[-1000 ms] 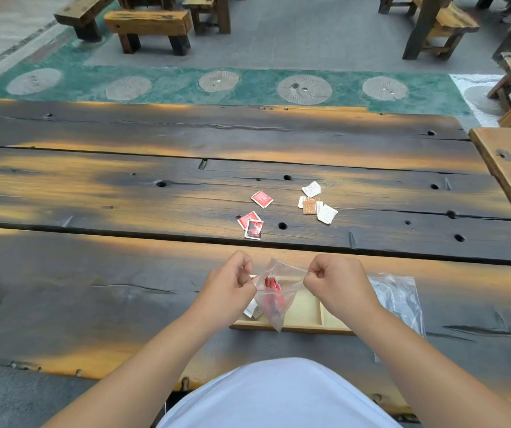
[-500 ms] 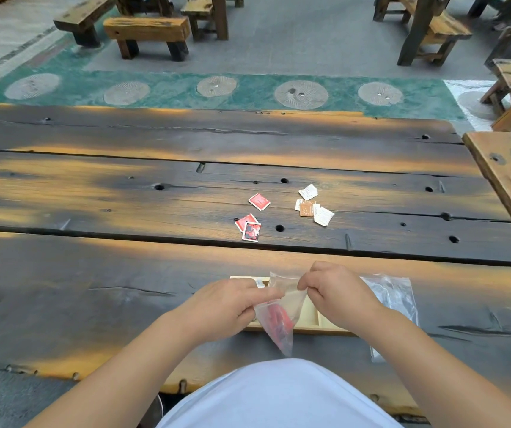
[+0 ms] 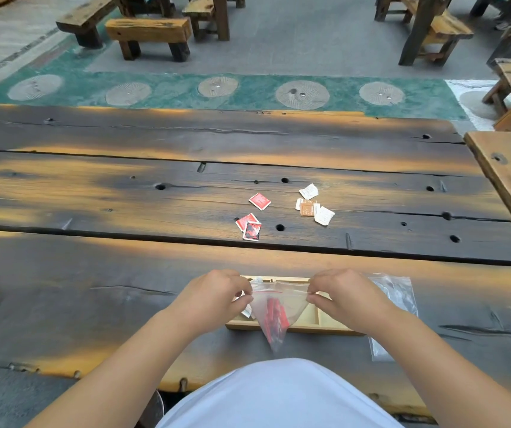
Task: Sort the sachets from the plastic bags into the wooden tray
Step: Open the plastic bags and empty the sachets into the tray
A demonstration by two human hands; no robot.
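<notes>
low in the frame, the left hand (image 3: 214, 299) pinches the left top corner of a clear bag (image 3: 274, 316) of red sachets (image 3: 274, 315); the right hand (image 3: 345, 299) pinches the right corner. it hangs over the tray (image 3: 325, 325). loose sachets (image 3: 309, 205) lie mid-worktop (image 3: 93, 196), centre frame.
</notes>
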